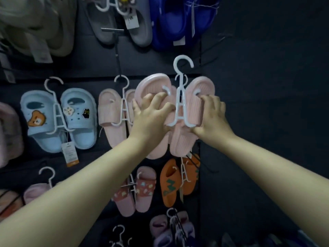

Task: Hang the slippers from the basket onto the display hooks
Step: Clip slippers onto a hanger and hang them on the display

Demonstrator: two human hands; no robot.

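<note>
Well to the left of the left hand [151,113] a blue pair [78,122] hangs on the wall, and just beside that hand's knuckles hangs a pink pair [108,111]; a sideways swing here could knock that neighbour off its peg [116,50]. The left hand is curled around the left slipper of the pair of pink slippers [181,141], which is held up against the wall, fingers hooked over its strap. Between the two hands sits the white hanger [180,107] that joins the pair, and its hook [183,62] stands above the fingers, catching nothing yet. Because both hands grasp the slippers and not the hanger, a slipper could slide off its prong if the pair tilts. The right hand [211,118] is clamped on the right slipper, fingers over the upper edge. Above and to the right of it some dark pegs [218,41] jut out, barely visible against the dark panel, so the hook could miss its tip or catch only part-way. Below both hands an orange pair [169,180] would take the hit from any drop. The basket is out of view.
</note>
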